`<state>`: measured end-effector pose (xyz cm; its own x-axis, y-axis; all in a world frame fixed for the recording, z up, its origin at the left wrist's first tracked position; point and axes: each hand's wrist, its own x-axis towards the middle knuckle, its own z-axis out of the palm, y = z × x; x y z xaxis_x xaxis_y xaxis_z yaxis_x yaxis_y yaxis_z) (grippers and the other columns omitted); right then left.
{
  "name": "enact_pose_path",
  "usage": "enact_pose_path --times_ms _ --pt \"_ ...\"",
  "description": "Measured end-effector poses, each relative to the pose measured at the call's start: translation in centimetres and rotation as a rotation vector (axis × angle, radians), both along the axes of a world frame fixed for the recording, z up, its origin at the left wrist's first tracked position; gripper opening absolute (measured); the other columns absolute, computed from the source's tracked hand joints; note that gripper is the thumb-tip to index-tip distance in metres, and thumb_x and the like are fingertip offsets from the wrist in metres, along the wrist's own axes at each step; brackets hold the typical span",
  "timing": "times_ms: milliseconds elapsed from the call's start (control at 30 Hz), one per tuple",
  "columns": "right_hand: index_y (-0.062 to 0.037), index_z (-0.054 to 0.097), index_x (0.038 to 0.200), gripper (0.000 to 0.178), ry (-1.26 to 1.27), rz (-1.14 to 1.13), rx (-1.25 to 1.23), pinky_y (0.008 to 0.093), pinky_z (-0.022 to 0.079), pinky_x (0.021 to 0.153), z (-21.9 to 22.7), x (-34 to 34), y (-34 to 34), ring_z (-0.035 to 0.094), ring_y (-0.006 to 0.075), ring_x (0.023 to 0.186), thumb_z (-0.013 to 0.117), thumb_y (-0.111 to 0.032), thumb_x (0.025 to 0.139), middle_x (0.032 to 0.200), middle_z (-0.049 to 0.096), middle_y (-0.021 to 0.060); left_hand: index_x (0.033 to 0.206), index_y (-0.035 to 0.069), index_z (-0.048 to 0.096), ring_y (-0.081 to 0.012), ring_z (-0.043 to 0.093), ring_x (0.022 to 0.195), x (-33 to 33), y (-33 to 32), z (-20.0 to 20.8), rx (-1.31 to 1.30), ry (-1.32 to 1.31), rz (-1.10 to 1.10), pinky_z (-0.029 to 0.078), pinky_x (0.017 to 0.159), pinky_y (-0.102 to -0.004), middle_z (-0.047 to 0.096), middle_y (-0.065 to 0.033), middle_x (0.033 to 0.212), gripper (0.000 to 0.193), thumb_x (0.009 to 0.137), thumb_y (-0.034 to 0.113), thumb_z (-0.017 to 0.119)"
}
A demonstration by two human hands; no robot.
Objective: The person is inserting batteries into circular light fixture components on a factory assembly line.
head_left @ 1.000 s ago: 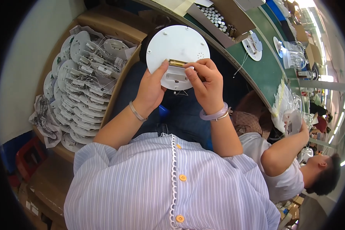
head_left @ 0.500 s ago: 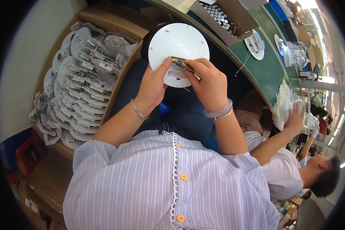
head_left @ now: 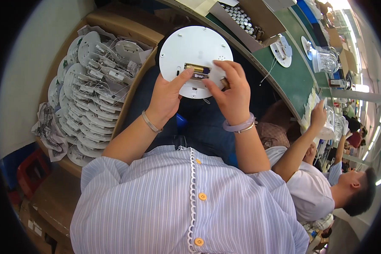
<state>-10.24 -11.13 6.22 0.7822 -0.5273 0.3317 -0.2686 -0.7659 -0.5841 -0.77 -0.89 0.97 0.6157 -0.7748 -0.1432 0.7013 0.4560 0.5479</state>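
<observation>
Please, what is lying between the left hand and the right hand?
The head view shows the white disc between the left hand and the right hand, with batteries lying in its recess.

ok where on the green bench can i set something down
The green bench looks bare between the corded white disc and the clear plastic bag. It's crowded by the battery box; the left carton is packed with discs.

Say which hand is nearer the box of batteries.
Right. Right hand: below the battery box in the image, on the white disc, right side. Left hand: farther off, on the disc's lower left.
</observation>
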Motion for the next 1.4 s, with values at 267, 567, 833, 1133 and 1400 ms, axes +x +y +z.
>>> enact_pose_path --times_ms 267,567,833,1133,1400 --pt "-0.0043 0.045 0.109 0.050 -0.071 -0.120 0.122 0.0225 0.044 0.062 -0.5 -0.7 -0.3 0.050 0.0143 0.072 0.068 -0.013 0.066 0.094 0.048 0.0079 0.105 0.000 0.048 -0.0149 0.055 0.087 0.0 0.0 -0.3 0.020 -0.115 0.030 0.046 0.075 -0.0261 0.056 -0.0093 0.098 0.031 0.076 0.002 0.057" --pt "-0.0094 0.060 0.084 0.022 -0.023 -0.002 -0.064 0.0253 0.045 0.054 -0.1 -0.2 0.9 0.056 0.0194 0.062 0.067 -0.017 0.065 0.083 0.054 0.0052 0.110 0.002 0.045 -0.0145 0.054 0.090 0.0 0.1 -0.2 -0.013 -0.052 -0.127 0.045 0.075 -0.0255 0.054 -0.0090 0.101 0.032 0.079 0.006 0.055" --pt "-0.0081 0.061 0.077 0.012 0.008 0.066 0.000 0.0243 0.045 0.051 -0.3 -0.3 0.9 0.057 0.0184 0.058 0.065 -0.013 0.067 0.075 0.056 0.0034 0.108 0.001 0.045 -0.0138 0.054 0.089 0.1 0.3 -0.8 0.025 -0.158 -0.113 0.045 0.075 -0.0246 0.055 -0.0088 0.099 0.031 0.079 0.006 0.055" --pt "-0.0051 0.052 0.095 0.025 -0.003 0.075 0.129 0.0255 0.044 0.053 1.0 -0.4 1.5 0.056 0.0200 0.061 0.058 -0.011 0.072 0.075 0.055 0.0068 0.106 0.001 0.047 -0.0127 0.055 0.085 0.1 0.3 -0.5 0.037 -0.178 -0.072 0.046 0.072 -0.0239 0.056 -0.0076 0.097 0.029 0.079 0.006 0.056" --pt "0.0015 0.049 0.103 0.028 -0.054 0.165 0.277 0.0246 0.044 0.068 0.3 -0.6 0.9 0.055 0.0167 0.077 0.053 -0.001 0.076 0.091 0.056 0.0118 0.116 0.002 0.038 -0.0154 0.053 0.094 0.5 0.3 0.4 0.037 0.011 -0.026 0.046 0.077 -0.0271 0.050 -0.0095 0.107 0.036 0.088 0.023 0.042"
